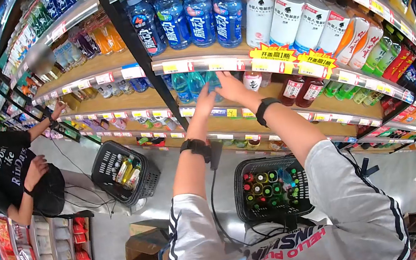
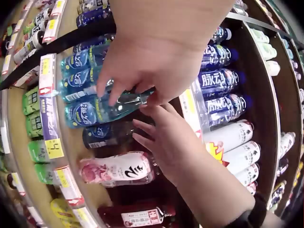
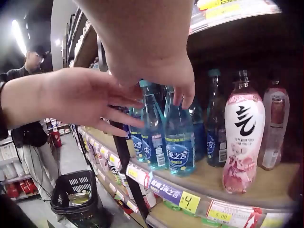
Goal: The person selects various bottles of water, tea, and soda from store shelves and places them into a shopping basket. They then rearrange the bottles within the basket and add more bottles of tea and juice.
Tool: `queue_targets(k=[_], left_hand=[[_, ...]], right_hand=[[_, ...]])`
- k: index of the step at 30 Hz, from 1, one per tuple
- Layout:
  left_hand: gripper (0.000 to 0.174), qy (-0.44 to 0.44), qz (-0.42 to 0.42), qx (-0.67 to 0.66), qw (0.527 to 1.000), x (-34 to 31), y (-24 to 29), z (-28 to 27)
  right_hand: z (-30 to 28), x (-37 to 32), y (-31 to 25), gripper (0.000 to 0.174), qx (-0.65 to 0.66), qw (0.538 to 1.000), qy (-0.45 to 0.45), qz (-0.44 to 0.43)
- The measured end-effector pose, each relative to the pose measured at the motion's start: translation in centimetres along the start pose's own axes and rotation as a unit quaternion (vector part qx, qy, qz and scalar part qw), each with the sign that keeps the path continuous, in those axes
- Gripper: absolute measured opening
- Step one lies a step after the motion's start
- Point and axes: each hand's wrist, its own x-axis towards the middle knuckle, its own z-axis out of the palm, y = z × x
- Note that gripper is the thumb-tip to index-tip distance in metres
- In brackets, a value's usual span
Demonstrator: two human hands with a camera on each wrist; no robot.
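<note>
On a middle shelf stands a row of clear blue drink bottles (image 1: 195, 83). My right hand (image 1: 233, 87) is over the front bottle (image 3: 180, 142), its fingers hooked down around the neck just under the cap; the cap is hidden by the hand. Beside it, my left hand (image 1: 205, 101) reaches in from the left with fingers extended along the bottle necks, as the right wrist view shows. In the left wrist view the left hand (image 2: 147, 61) overlaps the upper part of the front bottle (image 2: 90, 113), and the two hands meet near its cap.
A white-and-pink bottle (image 3: 243, 137) and a darker bottle (image 3: 216, 123) stand right of the blue row. Above is a shelf of blue sports drinks (image 1: 199, 15). On the floor are a basket of bottles (image 1: 240, 200) and another basket (image 1: 104, 172). A person (image 1: 9, 165) stands left.
</note>
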Motion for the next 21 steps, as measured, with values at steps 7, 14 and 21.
queue_targets(k=[7, 14, 21], left_hand=[[0.042, -0.03, -0.187, -0.258, 0.947, -2.0, 1.5, -1.4], [0.033, -0.044, -0.214, -0.428, 0.877, -3.6, -1.0, -1.9], [0.029, -0.003, -0.169, -0.596, 0.785, -3.5, -2.2, 2.7]], right_hand=[[2.0, 4.4, 2.3, 0.041, -0.154, 0.988, 0.024, 0.001], [2.2, 3.1, 1.5, 0.037, -0.07, 0.981, 0.178, -0.033], [3.3, -2.8, 1.4, 0.031, 0.152, 0.954, 0.257, -0.019]])
